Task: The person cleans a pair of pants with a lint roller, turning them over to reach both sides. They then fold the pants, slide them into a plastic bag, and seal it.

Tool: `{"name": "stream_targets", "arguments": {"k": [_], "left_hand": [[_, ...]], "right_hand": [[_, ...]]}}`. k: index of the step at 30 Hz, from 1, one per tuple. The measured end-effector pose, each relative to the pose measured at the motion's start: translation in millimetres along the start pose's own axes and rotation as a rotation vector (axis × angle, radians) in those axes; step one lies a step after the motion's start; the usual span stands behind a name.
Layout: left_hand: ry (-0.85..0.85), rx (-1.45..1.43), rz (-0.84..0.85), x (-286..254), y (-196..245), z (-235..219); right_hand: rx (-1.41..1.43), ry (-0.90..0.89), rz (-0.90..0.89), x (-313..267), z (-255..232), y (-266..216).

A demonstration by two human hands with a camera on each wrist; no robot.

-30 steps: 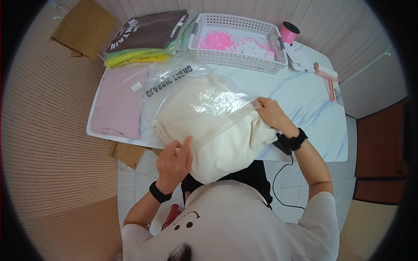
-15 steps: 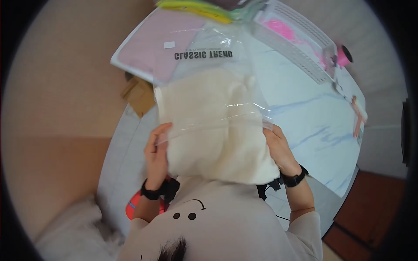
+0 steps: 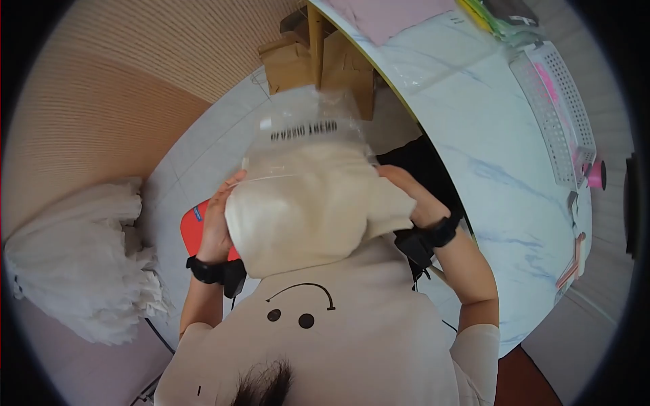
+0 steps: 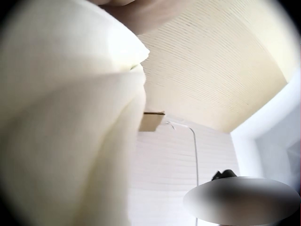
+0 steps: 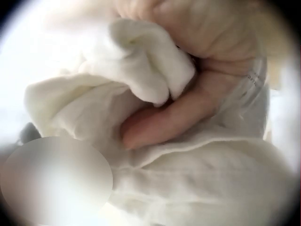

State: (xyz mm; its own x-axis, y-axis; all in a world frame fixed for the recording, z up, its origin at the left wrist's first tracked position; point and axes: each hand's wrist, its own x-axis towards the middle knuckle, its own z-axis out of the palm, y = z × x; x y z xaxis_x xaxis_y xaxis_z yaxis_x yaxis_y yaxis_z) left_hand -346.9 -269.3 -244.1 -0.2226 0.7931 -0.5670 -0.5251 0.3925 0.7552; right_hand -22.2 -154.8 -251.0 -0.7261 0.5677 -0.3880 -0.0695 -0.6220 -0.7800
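Observation:
A folded cream garment (image 3: pixel 298 223) sits partly inside a clear plastic bag (image 3: pixel 308 115) with dark lettering. Both are held up in front of the torso, away from the table. My left hand (image 3: pixel 218 220) grips the left side at the bag's opening; the left wrist view shows only part of that hand (image 4: pixel 150 14) above the cloth. On the right side, my right hand (image 3: pixel 409 193) holds the bag's edge and the garment. One finger of the right hand (image 5: pixel 178 113) lies in a fold of the cloth in the right wrist view, the bag's film beside it.
The marble-patterned table (image 3: pixel 474 142) curves along the right, bearing a pink folded garment (image 3: pixel 389 17), a white basket (image 3: pixel 545 122) and a pink ribbon spool (image 3: pixel 597 174). Cardboard boxes (image 3: pixel 288 68) stand on the floor ahead. White bundled material (image 3: pixel 81 257) and a red object (image 3: pixel 193 227) are at left.
The garment and bag have come off the table as the body turned left. My left hand, earlier loose beside the cloth, now grips the left side; the right hand has kept its hold.

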Motion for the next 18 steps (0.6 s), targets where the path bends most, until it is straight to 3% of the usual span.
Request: {"name": "stream_targets", "arguments": {"k": [1,4,5,10,14,18], "left_hand": [[0.032,0.037,-0.024,8.6,-10.2,-12.5],[0.094,0.364,-0.043,25.4,-20.2,-27.2],[0.105,0.535,-0.032,31.1,-19.5,-29.1],[0.115,1.206,0.048,59.2,-1.5,-26.7],[0.051,1.167,0.103,89.3,1.4,-25.2],[-0.024,1.076,0.006,110.6,16.5,-18.4]], "right_hand": [[0.213,-0.03,0.135,15.0,-18.7,23.9],[-0.065,-0.181,0.308,44.6,-28.9,18.1],[-0.309,0.015,0.365,54.5,-22.8,18.9],[-0.561,0.178,0.48,75.9,-15.3,-17.7],[-0.628,0.253,0.52,89.7,-25.6,-17.2],[-0.545,0.351,0.541,87.7,-21.7,-33.7]]}}
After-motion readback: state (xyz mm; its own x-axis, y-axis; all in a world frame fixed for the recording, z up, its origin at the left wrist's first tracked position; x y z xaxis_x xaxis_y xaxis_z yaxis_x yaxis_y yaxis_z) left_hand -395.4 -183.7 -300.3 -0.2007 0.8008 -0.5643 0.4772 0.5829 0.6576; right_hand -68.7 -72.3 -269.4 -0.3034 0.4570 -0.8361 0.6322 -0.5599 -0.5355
